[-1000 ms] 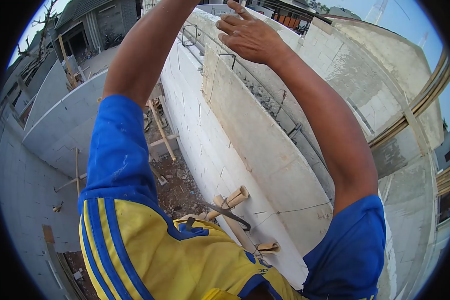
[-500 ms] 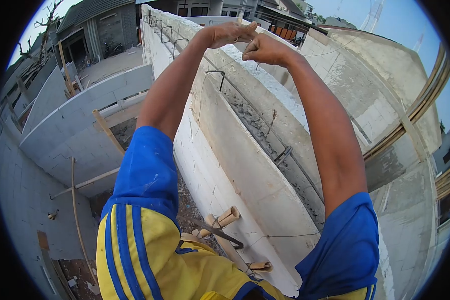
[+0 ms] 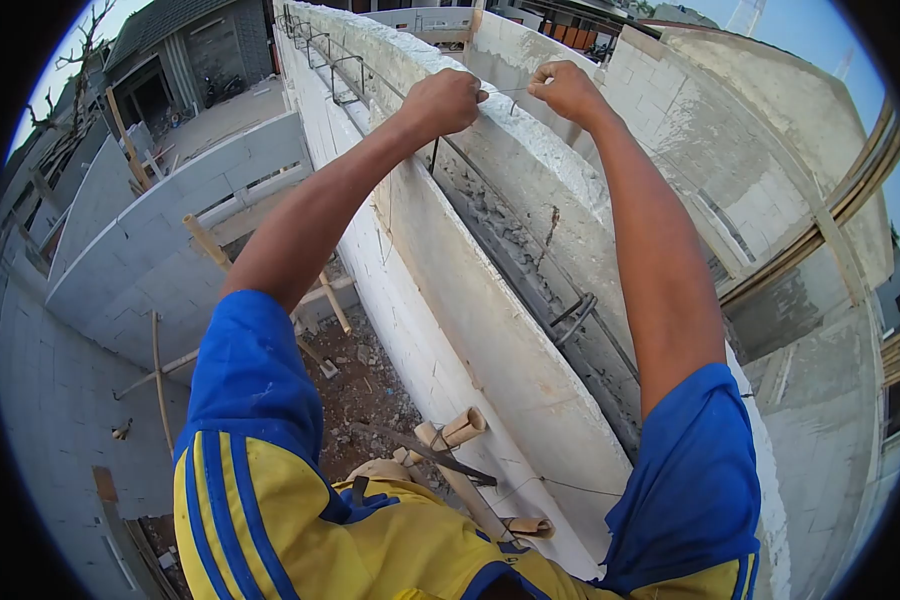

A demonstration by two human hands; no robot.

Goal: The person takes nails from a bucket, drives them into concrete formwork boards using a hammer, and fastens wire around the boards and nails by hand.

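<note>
My left hand point(image 3: 447, 103) is closed in a fist above the wall's top, at the upper middle of the view. Across a short gap, my right hand point(image 3: 568, 92) has thumb and fingers pinched together. A thin wire point(image 3: 505, 90) shows faintly between the two hands, and both appear to grip it. Below them, steel reinforcing bars point(image 3: 515, 240) with bent ties run along a trough between two concrete faces. Rough grey concrete point(image 3: 490, 215) lies in that trough.
Bamboo poles point(image 3: 462, 428) stick out near my body, left of the white block wall point(image 3: 410, 330). Rubble point(image 3: 360, 385) covers the ground far below on the left. More bamboo point(image 3: 820, 235) leans at the right, before a grey wall point(image 3: 800, 370).
My hands, close together and overlapping before, have moved apart. The left came left and down, and the right moved slightly right. My view has also shifted a little.
</note>
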